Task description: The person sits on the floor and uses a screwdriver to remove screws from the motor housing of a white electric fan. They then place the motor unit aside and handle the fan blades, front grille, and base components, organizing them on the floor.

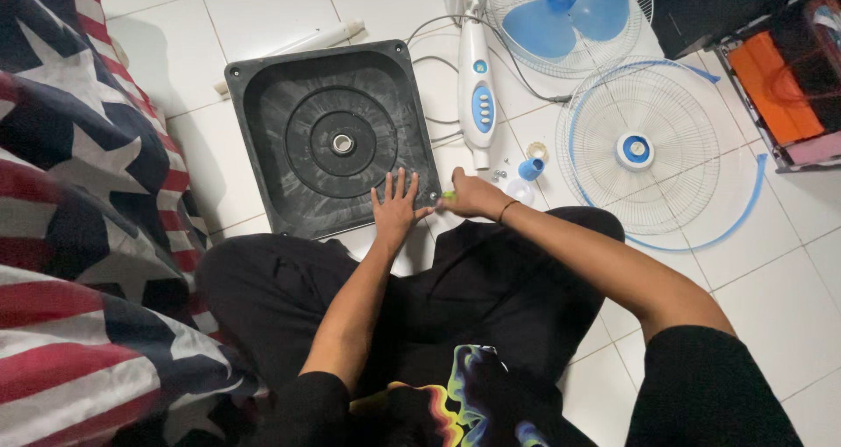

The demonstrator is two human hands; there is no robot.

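Observation:
A square black fan base (333, 136) lies upside down on the white tiled floor in front of me. My left hand (396, 207) rests flat with fingers spread on its near right corner. My right hand (469, 197) is closed around a small tool with a yellow-green handle (448, 196) at that same corner. The tool's tip is hidden by my fingers.
A white fan pole with blue buttons (477, 88) lies right of the base. Beyond it are a fan head with blue blades (561, 18), a loose white front grille (644, 149), a small blue cap (530, 168) and screws (499, 175). A striped, starred cloth (79, 193) lies left.

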